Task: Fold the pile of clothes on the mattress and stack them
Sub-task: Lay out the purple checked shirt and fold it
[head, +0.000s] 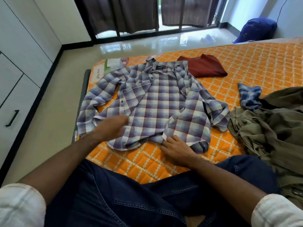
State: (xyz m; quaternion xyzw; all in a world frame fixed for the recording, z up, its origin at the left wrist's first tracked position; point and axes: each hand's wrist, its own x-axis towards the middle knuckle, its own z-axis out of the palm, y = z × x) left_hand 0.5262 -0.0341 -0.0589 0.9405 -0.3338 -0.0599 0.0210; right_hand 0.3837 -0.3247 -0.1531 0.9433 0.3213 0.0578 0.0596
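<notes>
A purple and white checked shirt (pixel 157 99) lies spread face up on the orange quilted mattress (pixel 255 66), collar away from me, sleeves bent inward. My left hand (pixel 113 126) hovers blurred over the shirt's lower left part, fingers extended. My right hand (pixel 175 148) rests at the bottom hem, its fingertips pinching the edge of the right front panel. A folded dark red garment (pixel 205 66) lies beyond the shirt's collar. To the right sits a heap of olive clothing (pixel 268 128) with a blue checked garment (pixel 249 95) poking out.
The mattress edge runs along my left, with beige floor (pixel 49 115) and white cabinets (pixel 18 66) beyond. A blue bag (pixel 257 30) sits by the far wall near the glass door with dark curtains (pixel 137 13). My legs in dark jeans (pixel 131 194) are in front.
</notes>
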